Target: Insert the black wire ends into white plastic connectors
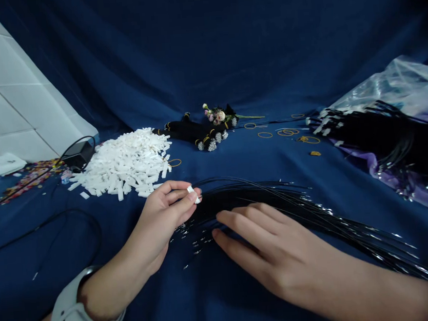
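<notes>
My left hand (162, 215) pinches a small white strip (193, 194) between its fingertips, at the near edge of a loose spread of thin black fibres with shiny silver tips (275, 200). My right hand (256, 245) lies on these fibres with its fingers apart, pressing them against the navy cloth (98, 286). A white watch strap (76, 317) circles my left wrist.
A heap of white strips (122, 167) lies at the left. Behind it are black bundles (193, 135), artificial flowers (216, 115) and scattered yellow rubber bands (285, 132). A dark fibre mass (377, 139) rests on plastic sheeting at the right. A black adapter (78, 154) and cables lie at the left.
</notes>
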Motion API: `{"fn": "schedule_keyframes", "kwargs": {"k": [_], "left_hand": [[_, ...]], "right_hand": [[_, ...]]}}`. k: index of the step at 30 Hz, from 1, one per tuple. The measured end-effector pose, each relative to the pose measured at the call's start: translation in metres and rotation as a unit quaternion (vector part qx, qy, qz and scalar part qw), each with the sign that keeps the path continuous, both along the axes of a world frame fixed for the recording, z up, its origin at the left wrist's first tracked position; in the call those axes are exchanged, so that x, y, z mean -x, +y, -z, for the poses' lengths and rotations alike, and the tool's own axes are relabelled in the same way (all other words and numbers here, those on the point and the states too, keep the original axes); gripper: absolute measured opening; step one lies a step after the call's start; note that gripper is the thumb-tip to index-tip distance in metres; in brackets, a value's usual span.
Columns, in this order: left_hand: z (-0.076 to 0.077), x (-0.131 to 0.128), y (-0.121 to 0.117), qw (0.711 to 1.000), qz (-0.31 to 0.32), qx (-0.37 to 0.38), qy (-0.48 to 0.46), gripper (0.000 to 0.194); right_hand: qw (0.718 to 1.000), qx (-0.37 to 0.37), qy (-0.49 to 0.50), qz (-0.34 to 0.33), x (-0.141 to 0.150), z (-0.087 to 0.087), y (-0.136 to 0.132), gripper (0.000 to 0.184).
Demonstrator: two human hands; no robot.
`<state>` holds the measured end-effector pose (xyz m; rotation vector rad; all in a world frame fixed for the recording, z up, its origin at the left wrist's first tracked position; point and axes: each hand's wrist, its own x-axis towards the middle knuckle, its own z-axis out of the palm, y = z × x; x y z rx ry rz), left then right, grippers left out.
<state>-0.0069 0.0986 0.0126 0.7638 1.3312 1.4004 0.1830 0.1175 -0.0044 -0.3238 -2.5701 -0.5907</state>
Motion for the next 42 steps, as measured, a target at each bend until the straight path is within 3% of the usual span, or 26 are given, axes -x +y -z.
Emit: {"fn": "schedule_keyframes", "kwargs": {"k": [5,7,18,24,42], "left_hand": [[0.001,0.001,0.002,0.999,-0.001,0.001,-0.041,0.014],[0.002,0.001,0.002,0.998,0.006,-0.001,-0.055,0.015],[-0.001,0.001,-0.001,0.993,0.078,-0.011,-0.088,0.014],[-0.004,0.001,-0.003,0.994,0.065,-0.003,-0.086,0.017],[-0.002,0.001,-0.006,0.995,0.074,-0.037,-0.061,0.016]], "right_hand": [[0.978,0.21,0.001,0.009,0.002,0.013,0.01,0.02],[0.97,0.242,0.012,0.015,0.002,0.016,0.014,0.016],[0.956,0.268,0.117,0.009,-0.005,0.004,0.016,0.021],[0.954,0.241,0.178,0.014,-0.008,-0.006,0.021,0.009],[0.956,0.219,0.194,0.031,-0.012,-0.009,0.026,0.01]]}}
